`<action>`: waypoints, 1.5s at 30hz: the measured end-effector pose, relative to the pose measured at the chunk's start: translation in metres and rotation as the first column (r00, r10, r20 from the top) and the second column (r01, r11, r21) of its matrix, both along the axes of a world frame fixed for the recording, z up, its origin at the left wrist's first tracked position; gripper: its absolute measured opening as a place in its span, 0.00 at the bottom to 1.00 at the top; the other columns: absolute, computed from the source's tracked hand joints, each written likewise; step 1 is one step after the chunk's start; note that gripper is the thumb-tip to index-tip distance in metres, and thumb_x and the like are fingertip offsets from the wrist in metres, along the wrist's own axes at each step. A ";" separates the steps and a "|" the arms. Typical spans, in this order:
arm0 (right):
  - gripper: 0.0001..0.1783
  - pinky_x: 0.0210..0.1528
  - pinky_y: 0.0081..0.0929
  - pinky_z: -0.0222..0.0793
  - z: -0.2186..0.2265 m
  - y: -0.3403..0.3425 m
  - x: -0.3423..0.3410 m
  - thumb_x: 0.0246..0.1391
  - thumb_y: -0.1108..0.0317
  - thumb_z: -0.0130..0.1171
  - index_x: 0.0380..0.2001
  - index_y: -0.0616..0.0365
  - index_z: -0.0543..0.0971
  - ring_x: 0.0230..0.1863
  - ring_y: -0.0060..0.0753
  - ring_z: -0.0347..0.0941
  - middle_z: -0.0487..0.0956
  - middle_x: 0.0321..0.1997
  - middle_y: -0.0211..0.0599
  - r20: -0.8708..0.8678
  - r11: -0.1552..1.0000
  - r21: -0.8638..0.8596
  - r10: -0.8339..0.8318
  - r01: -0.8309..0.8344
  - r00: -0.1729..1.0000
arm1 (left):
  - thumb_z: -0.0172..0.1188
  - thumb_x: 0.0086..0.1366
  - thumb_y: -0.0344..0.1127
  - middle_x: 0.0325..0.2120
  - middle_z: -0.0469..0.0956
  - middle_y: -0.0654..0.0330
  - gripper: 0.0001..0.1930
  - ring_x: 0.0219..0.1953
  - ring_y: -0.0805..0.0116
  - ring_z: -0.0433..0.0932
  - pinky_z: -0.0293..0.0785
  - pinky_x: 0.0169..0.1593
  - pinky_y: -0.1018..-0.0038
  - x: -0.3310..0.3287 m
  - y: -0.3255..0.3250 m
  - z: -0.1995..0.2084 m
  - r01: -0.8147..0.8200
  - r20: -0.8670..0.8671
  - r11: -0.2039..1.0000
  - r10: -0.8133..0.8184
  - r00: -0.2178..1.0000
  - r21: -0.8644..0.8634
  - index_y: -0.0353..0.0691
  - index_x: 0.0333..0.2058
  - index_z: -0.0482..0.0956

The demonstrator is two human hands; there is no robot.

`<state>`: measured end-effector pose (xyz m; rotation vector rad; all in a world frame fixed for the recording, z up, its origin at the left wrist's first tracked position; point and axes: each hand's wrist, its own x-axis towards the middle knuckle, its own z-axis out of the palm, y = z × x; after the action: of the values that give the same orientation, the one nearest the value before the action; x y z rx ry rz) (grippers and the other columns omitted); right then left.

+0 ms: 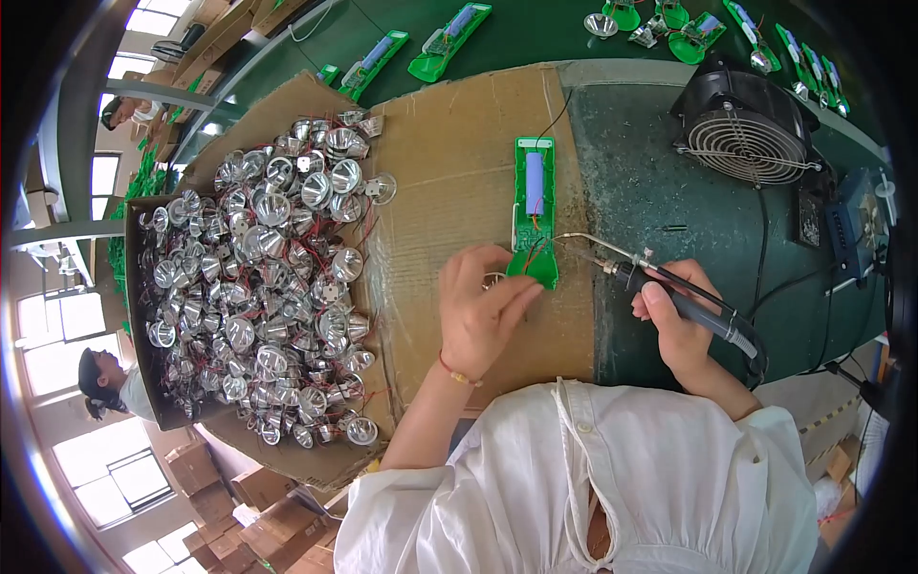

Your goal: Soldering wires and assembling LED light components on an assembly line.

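A green plastic flashlight housing (523,206) lies lengthwise on the cardboard in front of me, with a purple cylindrical battery (535,184) and thin red and dark wires (538,251) inside. My left hand (481,308) is closed at the housing's near end. A shiny lamp reflector (492,280) shows in part between its fingers, which hide the rest. My right hand (677,316) grips a soldering iron (684,304) with a thin curved metal tube fixed alongside it. The iron points left, its tip close to the wires at the housing's near end.
At left a cardboard box (163,407) is heaped with silvery reflectors (273,206) on red wires. A black fan (746,143) and a blue soldering station (854,220) stand at right. More green housings (449,43) lie along the far side. Two other people are off to the left.
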<state>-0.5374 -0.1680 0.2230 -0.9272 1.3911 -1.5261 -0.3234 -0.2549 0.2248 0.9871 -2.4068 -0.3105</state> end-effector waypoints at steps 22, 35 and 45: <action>0.08 0.23 0.15 0.68 -0.006 -0.022 0.017 0.50 0.71 0.59 0.28 0.63 0.71 0.21 0.18 0.71 0.75 0.21 0.34 0.149 0.992 0.123 0.006 -0.025 0.989 | 0.64 0.50 0.35 0.24 0.74 0.58 0.08 0.26 0.67 0.73 0.67 0.30 0.74 -0.009 -0.029 -0.001 -0.223 -0.057 0.616 0.401 0.914 0.755 0.34 0.22 0.80; 0.08 0.25 0.17 0.69 -0.006 -0.011 0.008 0.52 0.70 0.56 0.31 0.64 0.70 0.22 0.20 0.72 0.76 0.23 0.36 0.142 0.998 0.052 -0.052 0.045 0.989 | 0.64 0.51 0.35 0.22 0.75 0.58 0.08 0.24 0.69 0.72 0.66 0.28 0.75 -0.009 -0.030 -0.004 -0.232 -0.050 0.615 0.405 0.913 0.754 0.35 0.24 0.81; 0.09 0.21 0.15 0.66 -0.016 -0.013 -0.014 0.53 0.68 0.54 0.32 0.63 0.71 0.18 0.20 0.68 0.73 0.20 0.35 0.040 0.982 0.006 -0.191 0.191 0.981 | 0.59 0.54 0.33 0.14 0.77 0.60 0.09 0.14 0.78 0.74 0.70 0.22 0.80 -0.017 -0.049 0.005 -0.224 0.093 0.436 0.302 0.949 0.872 0.32 0.25 0.80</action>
<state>-0.5518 -0.1811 0.2068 -0.7744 1.4869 -1.6762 -0.3402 -0.3037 0.2302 1.7076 -1.8678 -1.5552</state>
